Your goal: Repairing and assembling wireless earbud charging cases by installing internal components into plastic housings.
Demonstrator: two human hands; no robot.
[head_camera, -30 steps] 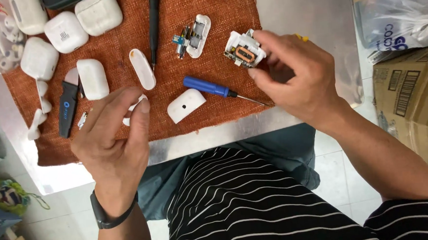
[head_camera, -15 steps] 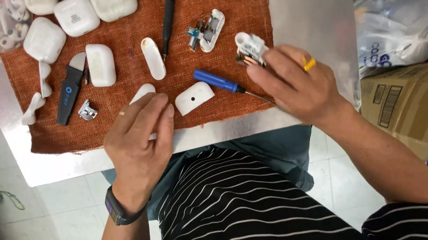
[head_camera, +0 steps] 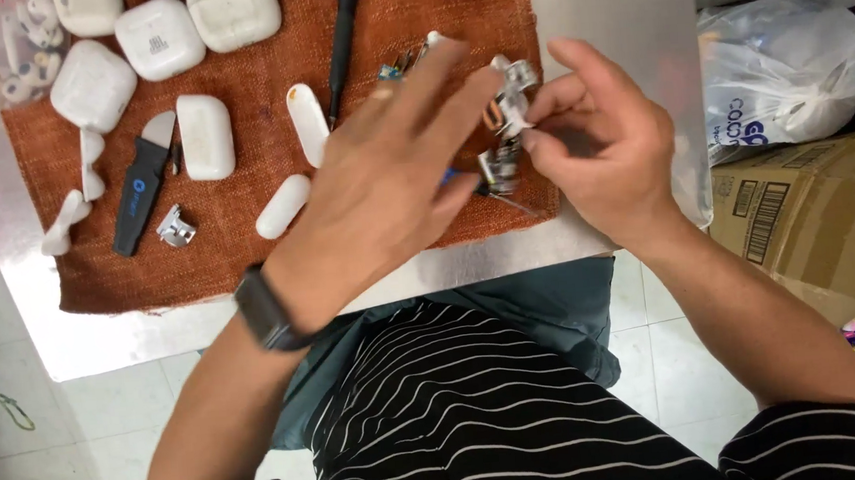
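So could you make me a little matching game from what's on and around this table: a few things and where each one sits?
Things:
1. small metal inner part
2. black pry tool
3. cardboard box
4. dark wristband

Places:
a. on the floor, right of the table
b. pinched in the right hand
c. on the left hand's wrist
d. lying on the orange cloth, left side

Pairs: 1-b, 2-d, 3-a, 4-c
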